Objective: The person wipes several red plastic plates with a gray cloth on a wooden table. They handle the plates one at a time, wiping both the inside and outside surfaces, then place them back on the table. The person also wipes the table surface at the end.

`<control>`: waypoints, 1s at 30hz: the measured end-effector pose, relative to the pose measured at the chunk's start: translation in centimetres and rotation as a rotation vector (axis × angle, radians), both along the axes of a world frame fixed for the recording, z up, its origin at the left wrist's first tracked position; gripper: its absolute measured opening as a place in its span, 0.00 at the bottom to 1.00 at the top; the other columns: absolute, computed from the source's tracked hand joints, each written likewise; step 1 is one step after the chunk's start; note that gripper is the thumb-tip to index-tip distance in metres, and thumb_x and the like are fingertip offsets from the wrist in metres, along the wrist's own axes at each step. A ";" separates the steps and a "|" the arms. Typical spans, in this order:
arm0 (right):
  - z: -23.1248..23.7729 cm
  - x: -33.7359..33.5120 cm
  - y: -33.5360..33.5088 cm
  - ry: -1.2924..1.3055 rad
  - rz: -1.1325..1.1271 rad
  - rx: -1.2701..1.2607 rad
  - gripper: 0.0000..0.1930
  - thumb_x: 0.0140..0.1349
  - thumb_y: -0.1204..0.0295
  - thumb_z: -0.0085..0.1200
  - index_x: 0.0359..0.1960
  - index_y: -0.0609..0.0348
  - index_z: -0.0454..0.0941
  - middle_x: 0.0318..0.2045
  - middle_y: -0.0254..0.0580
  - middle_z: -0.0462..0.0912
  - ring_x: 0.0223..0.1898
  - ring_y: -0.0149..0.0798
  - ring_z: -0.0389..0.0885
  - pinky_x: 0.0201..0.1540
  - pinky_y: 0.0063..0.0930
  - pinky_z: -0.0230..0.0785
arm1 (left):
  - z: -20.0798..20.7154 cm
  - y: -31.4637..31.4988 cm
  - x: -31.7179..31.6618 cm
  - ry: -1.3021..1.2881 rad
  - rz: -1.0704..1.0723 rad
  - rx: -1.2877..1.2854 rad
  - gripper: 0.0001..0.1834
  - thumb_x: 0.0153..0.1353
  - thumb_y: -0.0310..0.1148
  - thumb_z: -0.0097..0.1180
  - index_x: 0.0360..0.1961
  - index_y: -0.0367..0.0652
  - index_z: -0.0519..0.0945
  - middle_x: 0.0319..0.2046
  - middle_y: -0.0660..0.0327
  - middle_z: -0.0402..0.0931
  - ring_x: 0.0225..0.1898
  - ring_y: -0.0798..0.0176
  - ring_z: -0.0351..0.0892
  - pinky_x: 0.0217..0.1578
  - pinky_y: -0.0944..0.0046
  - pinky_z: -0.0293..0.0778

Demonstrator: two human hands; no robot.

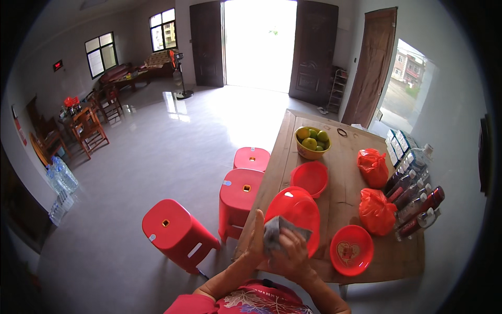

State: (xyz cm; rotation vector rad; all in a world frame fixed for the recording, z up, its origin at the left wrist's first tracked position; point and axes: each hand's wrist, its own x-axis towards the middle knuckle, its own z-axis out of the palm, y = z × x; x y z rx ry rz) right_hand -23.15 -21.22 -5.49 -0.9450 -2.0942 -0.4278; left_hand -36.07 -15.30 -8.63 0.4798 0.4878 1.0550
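A large red plastic plate (306,212) is tilted over the near left edge of the wooden table. My left hand (254,242) is at its left rim, with a finger pointing up along the edge and the others partly hidden. My right hand (294,256) has its fingers bent over a crumpled grey cloth (273,233), which lies against the plate's near part. Just beyond is a red basin (309,178) on the table. To the right of my right hand sits a round red plate (352,251) with a gold heart design.
On the wooden table (334,206) stand a yellow bowl of green fruit (312,142), two red plastic bags (373,167) and several dark drink bottles (410,196) beside the wall. Red stools (167,222) stand left of the table. Farther off are wooden chairs (90,131) and an open doorway.
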 end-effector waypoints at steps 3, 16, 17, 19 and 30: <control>-0.8 0.6 -1.0 -0.076 0.053 0.071 0.10 0.46 0.68 0.60 0.33 0.50 0.78 0.45 0.41 0.74 0.52 0.45 0.75 0.56 0.45 0.62 | 4.8 -1.3 0.8 0.112 0.181 -0.129 0.24 0.67 0.58 0.39 0.40 0.49 0.76 0.33 0.67 0.76 0.32 0.72 0.76 0.34 0.70 0.75; 4.3 5.7 4.7 0.706 -0.042 -0.275 0.12 0.58 0.75 0.48 0.43 0.63 0.76 0.43 0.51 0.76 0.48 0.52 0.75 0.53 0.38 0.65 | 0.7 -2.3 1.4 0.288 0.003 0.186 0.26 0.68 0.52 0.43 0.42 0.38 0.79 0.34 0.63 0.79 0.34 0.74 0.76 0.36 0.71 0.74; 3.6 6.5 4.9 0.784 -0.029 -0.329 0.12 0.60 0.74 0.47 0.44 0.64 0.75 0.44 0.51 0.76 0.49 0.51 0.75 0.53 0.37 0.64 | -0.4 -1.9 1.2 0.296 0.035 0.258 0.25 0.68 0.51 0.44 0.43 0.37 0.78 0.35 0.63 0.79 0.35 0.74 0.76 0.37 0.71 0.74; 0.8 8.1 5.1 0.940 -0.004 -0.437 0.13 0.63 0.73 0.46 0.47 0.65 0.74 0.45 0.50 0.77 0.49 0.49 0.75 0.54 0.36 0.64 | -0.6 -1.7 0.8 0.304 0.074 0.294 0.25 0.68 0.50 0.45 0.46 0.36 0.77 0.40 0.60 0.79 0.38 0.70 0.78 0.39 0.69 0.75; -6.1 1.1 -1.6 0.561 -0.200 -0.260 0.21 0.62 0.70 0.50 0.56 0.65 0.68 0.59 0.62 0.64 0.61 0.64 0.61 0.61 0.56 0.54 | 3.5 -1.5 2.4 0.036 0.152 0.100 0.22 0.68 0.46 0.47 0.46 0.36 0.77 0.40 0.59 0.79 0.40 0.70 0.78 0.39 0.71 0.75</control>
